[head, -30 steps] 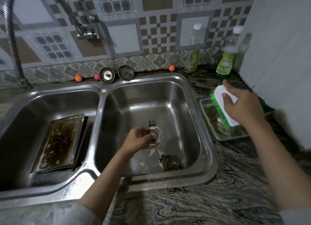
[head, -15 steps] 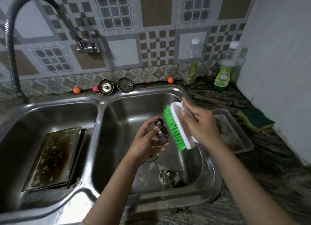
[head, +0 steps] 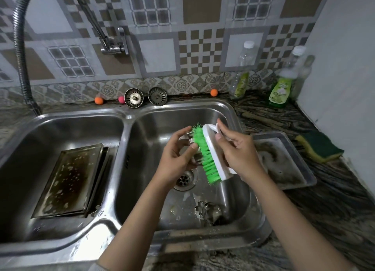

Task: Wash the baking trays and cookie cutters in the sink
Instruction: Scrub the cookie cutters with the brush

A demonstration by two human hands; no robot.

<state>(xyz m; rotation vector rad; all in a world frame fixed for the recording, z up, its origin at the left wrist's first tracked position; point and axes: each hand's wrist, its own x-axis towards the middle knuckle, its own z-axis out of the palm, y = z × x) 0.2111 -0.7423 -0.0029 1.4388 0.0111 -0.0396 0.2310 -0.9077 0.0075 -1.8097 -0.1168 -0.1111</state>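
Brush (head: 211,153) now raised onto cutter (head: 189,137); left hand (head: 176,159) pinches cutter, right hand (head: 239,151) grips brush. Cutter: light, stiff, slippery; hold by rim.

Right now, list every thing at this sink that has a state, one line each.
left hand: holds a cookie cutter over the right basin.
right hand: grips the green brush, bristles against the cutter.
baking trays: stacked in the left basin, soiled and wet.
second cutter: lying on the right basin floor.
counter tray: dirty, beside the sink.
tap: no water running.
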